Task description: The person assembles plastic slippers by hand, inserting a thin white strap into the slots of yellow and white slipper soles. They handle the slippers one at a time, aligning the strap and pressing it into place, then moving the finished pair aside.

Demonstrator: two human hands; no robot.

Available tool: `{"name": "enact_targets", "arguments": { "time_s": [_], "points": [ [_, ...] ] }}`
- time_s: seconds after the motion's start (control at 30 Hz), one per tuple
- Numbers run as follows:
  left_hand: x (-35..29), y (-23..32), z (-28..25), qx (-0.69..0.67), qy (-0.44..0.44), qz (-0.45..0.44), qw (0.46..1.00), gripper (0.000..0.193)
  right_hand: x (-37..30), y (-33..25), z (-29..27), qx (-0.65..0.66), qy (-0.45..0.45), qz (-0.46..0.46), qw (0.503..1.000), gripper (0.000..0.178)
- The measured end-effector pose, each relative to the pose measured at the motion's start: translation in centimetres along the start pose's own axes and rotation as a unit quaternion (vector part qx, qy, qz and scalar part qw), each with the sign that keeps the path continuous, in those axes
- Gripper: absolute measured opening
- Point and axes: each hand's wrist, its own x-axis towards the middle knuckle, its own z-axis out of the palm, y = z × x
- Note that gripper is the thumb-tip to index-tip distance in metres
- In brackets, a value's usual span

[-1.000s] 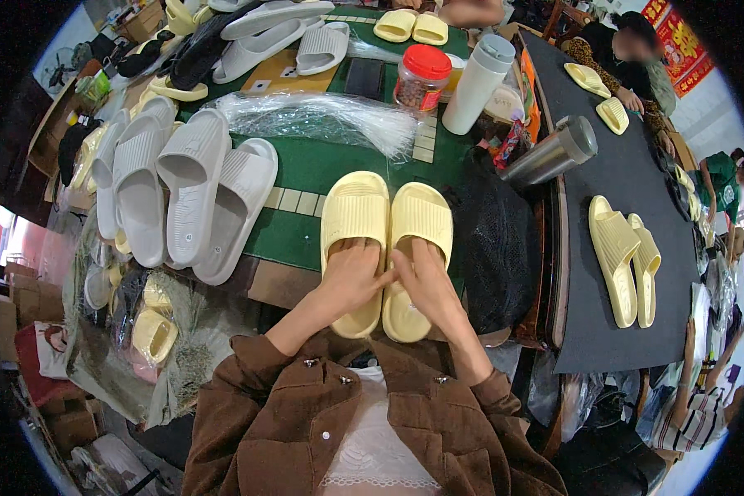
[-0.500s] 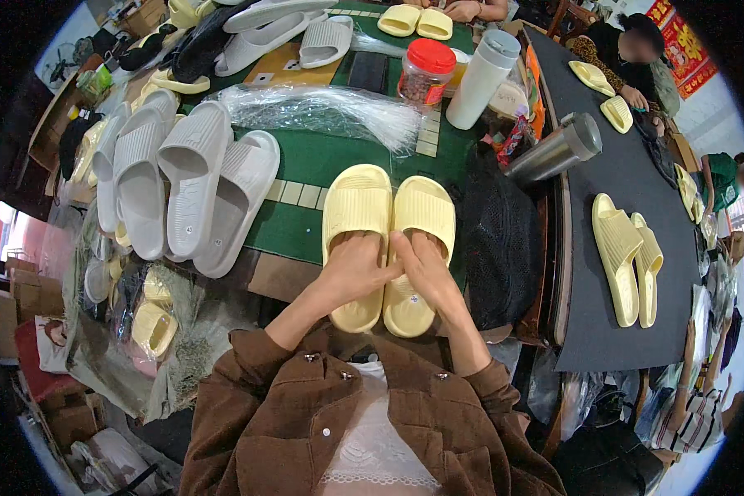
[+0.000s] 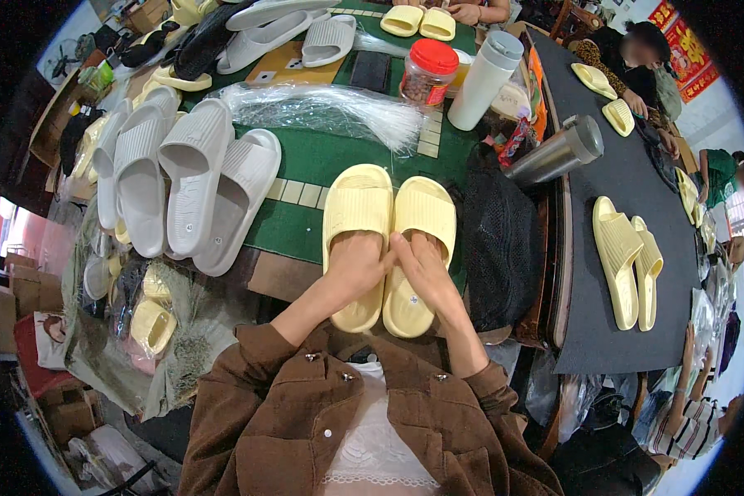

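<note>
A pair of pale yellow slide slippers stands side by side at the near edge of the green table, toes pointing away from me. My left hand (image 3: 354, 263) reaches into the left slipper (image 3: 358, 201), its fingers hidden under the strap. Inside the right slipper (image 3: 426, 205) are the fingers of my right hand (image 3: 426, 269), also partly covered by the strap. Both thumbs meet between the two slippers, along their inner sides. Each hand is closed on its own slipper. A small round sticker marks the right slipper's insole.
Grey slippers (image 3: 194, 157) lean together at the left. Beyond lie a bundle of clear plastic strips (image 3: 331, 112), a red-lidded jar (image 3: 430, 70) and a white bottle (image 3: 484, 78). A steel tumbler (image 3: 558, 153) leans at the right, near a black table (image 3: 579, 273) with yellow slippers (image 3: 624, 256). Other people sit around.
Both hands stay inside the slippers, which have hardly moved. My left wrist and sleeve have shifted very slightly.
</note>
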Motion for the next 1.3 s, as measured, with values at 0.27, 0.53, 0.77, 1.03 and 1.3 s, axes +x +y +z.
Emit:
{"name": "enact_targets", "arguments": {
  "time_s": [0.27, 0.53, 0.77, 1.03, 1.3],
  "points": [
    [0.5, -1.4, 2.0, 0.034, 0.017, 0.009, 0.999, 0.052, -0.2, 0.2, 0.1, -0.013, 0.009, -0.024, 1.000, 0.045],
    [0.1, 0.3, 0.7, 0.038, 0.030, -0.001, 0.999, 0.053, -3.1, -1.9, -2.0, -0.129, 0.073, -0.211, 0.966, 0.030],
    [0.3, 0.1, 1.5, 0.102, 0.064, 0.026, 0.992, 0.059, 1.3, -3.5, -5.3, -0.086, 0.186, -0.169, 0.964, 0.016],
    [0.4, 0.0, 1.8, 0.052, 0.108, 0.025, 0.992, 0.059, 8.6, -0.7, -3.6, -0.313, 0.149, -0.079, 0.935, 0.035],
    [0.3, 0.2, 1.0, 0.031, 0.060, -0.013, 0.998, 0.058, 9.9, -1.0, -3.2, -0.241, 0.089, -0.026, 0.966, 0.027]
  ]
}}
